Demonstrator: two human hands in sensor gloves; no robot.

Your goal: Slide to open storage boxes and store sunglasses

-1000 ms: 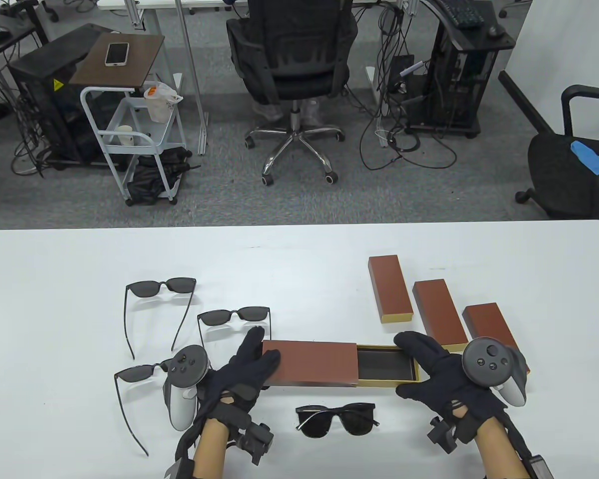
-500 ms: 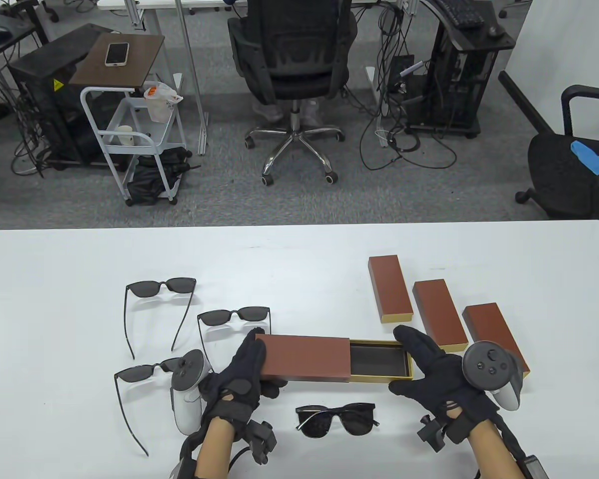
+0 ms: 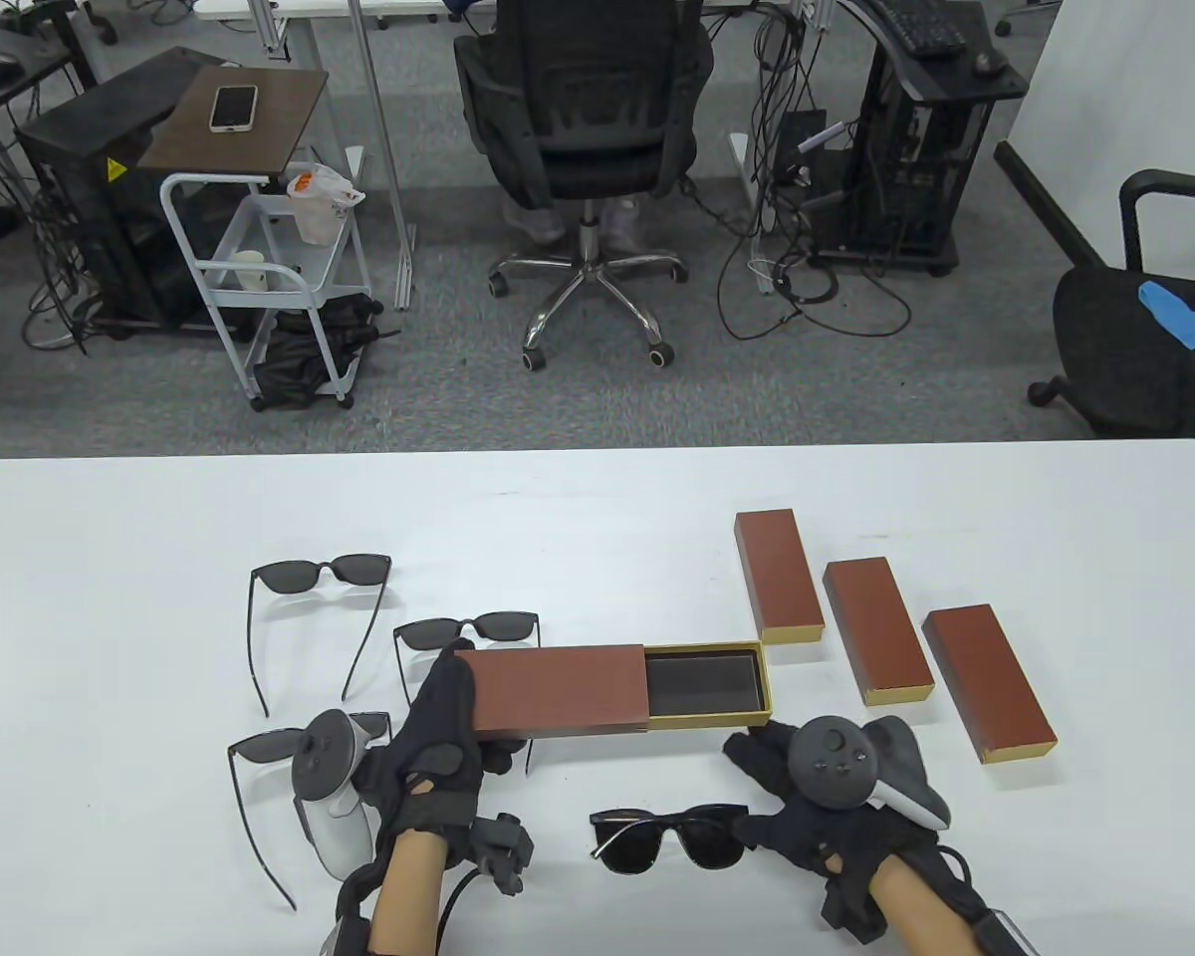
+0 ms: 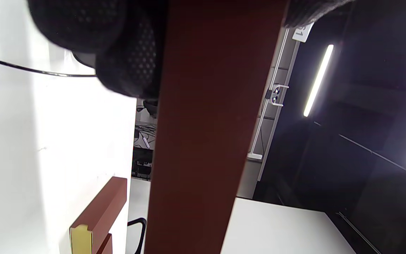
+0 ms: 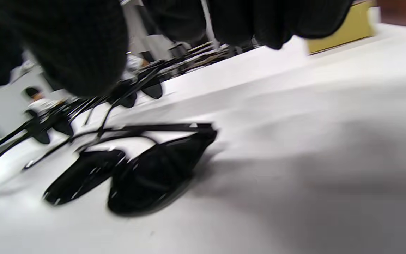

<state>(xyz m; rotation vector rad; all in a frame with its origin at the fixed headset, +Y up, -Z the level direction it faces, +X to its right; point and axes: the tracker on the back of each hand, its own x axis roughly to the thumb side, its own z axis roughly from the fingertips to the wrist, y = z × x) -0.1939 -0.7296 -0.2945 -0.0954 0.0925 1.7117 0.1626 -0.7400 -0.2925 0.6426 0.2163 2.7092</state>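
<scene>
My left hand (image 3: 468, 712) grips the left end of a brown storage box (image 3: 558, 690). Its gold-rimmed drawer (image 3: 707, 682) is slid out to the right and shows a dark, empty inside. In the left wrist view my fingers (image 4: 118, 53) wrap the brown sleeve (image 4: 206, 141). My right hand (image 3: 752, 787) is open and holds nothing. It hovers just right of a folded pair of black sunglasses (image 3: 672, 836) on the table's near side. In the right wrist view my fingers (image 5: 83, 46) hang just above these sunglasses (image 5: 135, 176).
Three more pairs of sunglasses lie unfolded at the left: one far (image 3: 324, 573), one beside the box (image 3: 468, 629), one under my left wrist (image 3: 269, 745). Three closed brown boxes (image 3: 779, 576) (image 3: 876, 629) (image 3: 986, 682) lie at the right.
My right hand let go of the drawer and moved down and left to the folded sunglasses. My left hand carried the open box to the left and a little farther away.
</scene>
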